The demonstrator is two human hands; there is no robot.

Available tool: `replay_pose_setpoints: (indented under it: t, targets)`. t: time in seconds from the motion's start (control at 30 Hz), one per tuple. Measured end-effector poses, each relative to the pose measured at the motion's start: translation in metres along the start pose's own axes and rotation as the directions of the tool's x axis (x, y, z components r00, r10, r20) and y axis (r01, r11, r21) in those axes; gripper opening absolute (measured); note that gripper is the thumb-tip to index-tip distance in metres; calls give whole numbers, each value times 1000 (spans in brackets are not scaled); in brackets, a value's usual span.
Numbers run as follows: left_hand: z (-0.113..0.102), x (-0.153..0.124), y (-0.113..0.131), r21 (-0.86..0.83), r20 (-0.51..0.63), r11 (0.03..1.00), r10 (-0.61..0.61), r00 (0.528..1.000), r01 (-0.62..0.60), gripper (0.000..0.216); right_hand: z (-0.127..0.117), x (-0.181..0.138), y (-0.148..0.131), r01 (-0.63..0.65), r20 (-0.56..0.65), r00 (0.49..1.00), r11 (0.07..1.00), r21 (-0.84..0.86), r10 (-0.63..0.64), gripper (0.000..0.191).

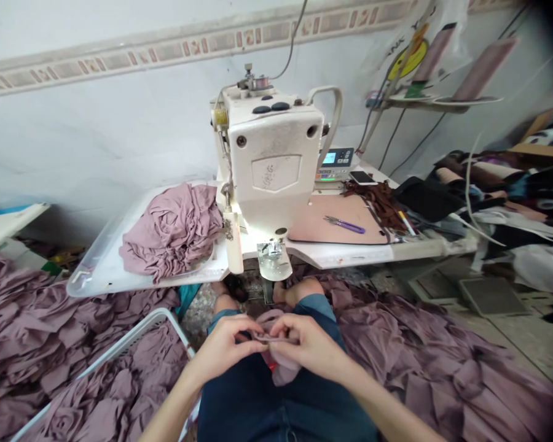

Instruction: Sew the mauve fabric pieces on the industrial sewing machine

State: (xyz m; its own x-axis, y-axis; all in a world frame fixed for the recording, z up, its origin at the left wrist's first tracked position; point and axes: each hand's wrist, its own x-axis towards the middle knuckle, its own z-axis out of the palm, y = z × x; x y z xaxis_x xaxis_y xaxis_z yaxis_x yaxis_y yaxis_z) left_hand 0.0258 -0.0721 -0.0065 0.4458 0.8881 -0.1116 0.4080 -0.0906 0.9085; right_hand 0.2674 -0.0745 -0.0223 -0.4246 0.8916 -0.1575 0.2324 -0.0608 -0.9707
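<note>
Over my lap, my left hand (228,347) and my right hand (306,347) both pinch one small mauve fabric piece (276,362). The fingers of each hand are closed on its top edge, and the rest of the cloth hangs down between my knees. Ahead stands a white sewing machine (271,159) on its white table (350,252). A heap of finished mauve pieces (172,230) lies on the table to the left of the machine.
Piles of mauve fabric (442,368) cover the floor on both sides. A white wire basket (133,334) of pieces sits at my left. Purple snips (345,225), a phone (362,177) and dark cloth lie on the table's right. Thread cones (482,67) stand at the back right.
</note>
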Motion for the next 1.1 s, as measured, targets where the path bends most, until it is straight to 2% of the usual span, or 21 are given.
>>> replay_pose_setpoints:
  t: [0.07,0.13,0.23,0.3,0.4,0.5,0.57,0.67,0.77,0.83,0.97,1.1]
  targets:
    - [-1,1,4,117,46,991,57,997,-62,24,-25,0,-9,26,64,998,997,-77,-21,19]
    - [4,5,10,132,59,983,120,991,-126,28,-44,1,-18,38,141,990,996,-82,-26,19]
    - [15,14,15,-15,69,987,163,984,-162,30,-60,3,-26,37,271,962,998,-49,-23,25]
    - [22,19,14,-143,75,987,86,994,-74,33,-67,6,-28,67,291,955,997,-42,-52,33]
    - [27,24,9,-300,86,948,-87,992,110,39,-75,10,-26,183,202,966,980,-83,-163,36]
    - [24,25,8,-373,-2,922,-113,994,104,40,-78,12,-22,246,124,966,958,-146,-229,36]
    - [17,26,12,-344,-63,937,-84,994,58,41,-76,12,-21,223,57,975,962,-156,-217,40]
    - [4,28,21,-154,-135,987,17,991,-38,36,-67,9,-27,206,-53,975,966,-156,-217,44]
    - [-9,29,29,83,-176,984,167,970,-155,30,-57,2,-39,271,-154,941,943,-194,-303,43]
    - [-16,29,35,161,-167,963,243,956,-217,31,-50,-3,-48,318,-221,902,917,-240,-370,39]
    - [-24,30,49,213,-171,932,331,928,-293,33,-44,-3,-61,367,-331,825,880,-300,-457,35]
    - [-25,41,62,145,-241,954,292,926,-263,34,-47,9,-65,345,-419,785,884,-314,-455,36]
